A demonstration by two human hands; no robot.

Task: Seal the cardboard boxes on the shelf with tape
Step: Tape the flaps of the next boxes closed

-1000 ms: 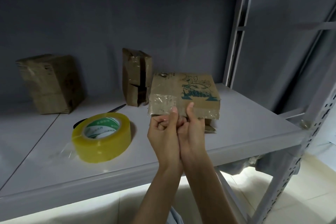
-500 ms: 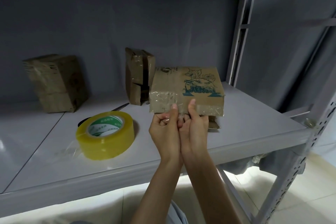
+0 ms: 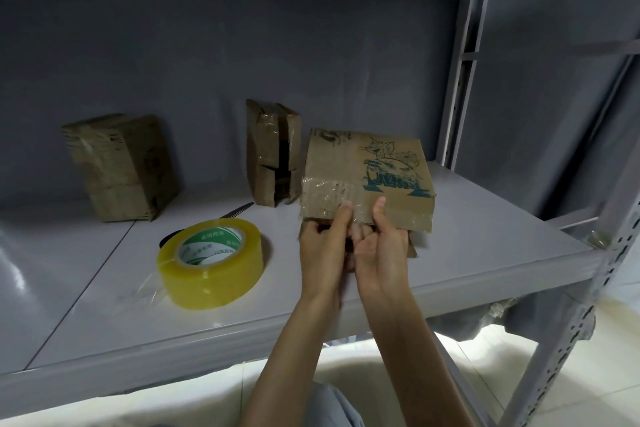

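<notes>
A flat cardboard box with a blue cartoon print is held tilted above the grey shelf. My left hand and my right hand grip its near edge side by side, thumbs pressed on a clear strip of tape across the box's front. Their fingers curl under the box and are hidden. A yellow tape roll lies flat on the shelf left of my hands, with a loose clear end trailing left.
Two more taped cardboard boxes stand at the back: a squat box at left and a narrow upright box in the middle. Scissors lie behind the tape roll. A shelf upright rises at right.
The box tipped up further toward me and its top face now shows more. My two hands moved slightly apart along the near edge.
</notes>
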